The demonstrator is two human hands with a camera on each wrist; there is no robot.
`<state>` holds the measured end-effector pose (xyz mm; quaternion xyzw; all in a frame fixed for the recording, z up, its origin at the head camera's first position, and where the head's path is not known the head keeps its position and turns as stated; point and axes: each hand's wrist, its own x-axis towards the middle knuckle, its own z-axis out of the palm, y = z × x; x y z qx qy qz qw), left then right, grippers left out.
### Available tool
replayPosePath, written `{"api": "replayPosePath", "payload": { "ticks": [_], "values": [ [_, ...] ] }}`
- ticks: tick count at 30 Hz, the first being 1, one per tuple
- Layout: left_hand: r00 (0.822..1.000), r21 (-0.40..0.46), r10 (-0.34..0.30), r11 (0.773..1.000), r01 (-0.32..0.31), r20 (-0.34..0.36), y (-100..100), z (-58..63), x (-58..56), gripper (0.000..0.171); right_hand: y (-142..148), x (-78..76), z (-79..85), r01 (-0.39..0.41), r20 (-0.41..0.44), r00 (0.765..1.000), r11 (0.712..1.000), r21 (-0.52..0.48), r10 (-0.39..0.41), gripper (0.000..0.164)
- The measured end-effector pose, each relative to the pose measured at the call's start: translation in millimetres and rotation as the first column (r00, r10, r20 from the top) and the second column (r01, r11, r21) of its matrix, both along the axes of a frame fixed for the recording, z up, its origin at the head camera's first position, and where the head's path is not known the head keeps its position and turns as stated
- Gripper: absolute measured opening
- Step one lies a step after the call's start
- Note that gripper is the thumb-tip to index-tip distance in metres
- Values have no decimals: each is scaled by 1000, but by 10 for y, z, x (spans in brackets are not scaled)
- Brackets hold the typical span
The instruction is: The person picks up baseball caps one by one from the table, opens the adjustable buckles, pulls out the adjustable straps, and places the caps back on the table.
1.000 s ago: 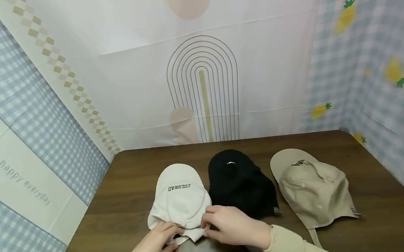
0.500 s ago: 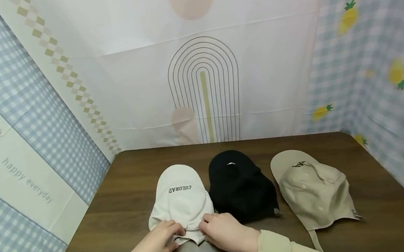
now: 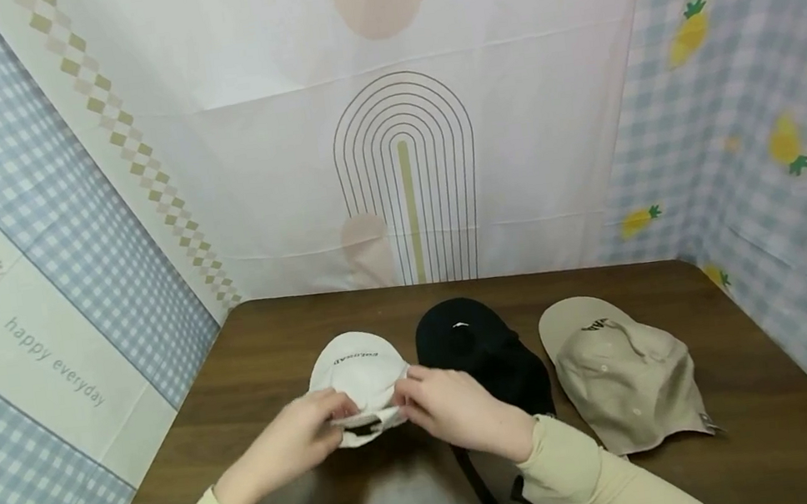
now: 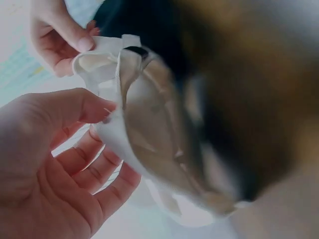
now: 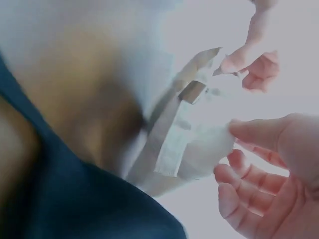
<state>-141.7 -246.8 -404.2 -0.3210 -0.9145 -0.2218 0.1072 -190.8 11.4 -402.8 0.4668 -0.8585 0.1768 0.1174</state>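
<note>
A white baseball cap (image 3: 368, 378) with dark "COLORAD" lettering is held at its back edge by both hands, that edge raised toward the person. My left hand (image 3: 298, 437) pinches the rim on the left. On the right, my right hand (image 3: 461, 409) pinches the same rim. The left wrist view looks into the hollow of the cap (image 4: 149, 124), thumb on its rim. Visible in the right wrist view is the cap's strap (image 5: 172, 154) with a metal-looking buckle (image 5: 192, 92). Just right of the white cap lies a black cap (image 3: 473, 361), partly behind my right hand.
A beige cap (image 3: 631, 379) with dark lettering lies to the right on the brown wooden table (image 3: 196, 471). A black strap (image 3: 484, 490) hangs toward the near edge, below the right hand. Patterned cloth walls (image 3: 249, 162) stand behind and on both sides of the table.
Both hands have lifted the white cap's back edge off the table and moved it farther from the person. Its opening now shows. The black and beige caps have stayed put.
</note>
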Motion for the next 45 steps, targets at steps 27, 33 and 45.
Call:
{"api": "replayPosePath", "payload": {
  "ticks": [27, 33, 45],
  "values": [
    [988, 159, 153, 976, -147, -25, 94, 900, -426, 15, 18, -341, 512, 134, -31, 987, 919, -370, -156, 10],
    [986, 158, 164, 975, -157, -30, 115, 974, -437, 13, 11, -267, 341, 102, -98, 984, 916, -389, -151, 21],
    [986, 121, 166, 979, -164, -2, 155, 901, -402, 14, -157, -432, 69, 158, -171, 963, 949, -274, -210, 26]
  ]
}}
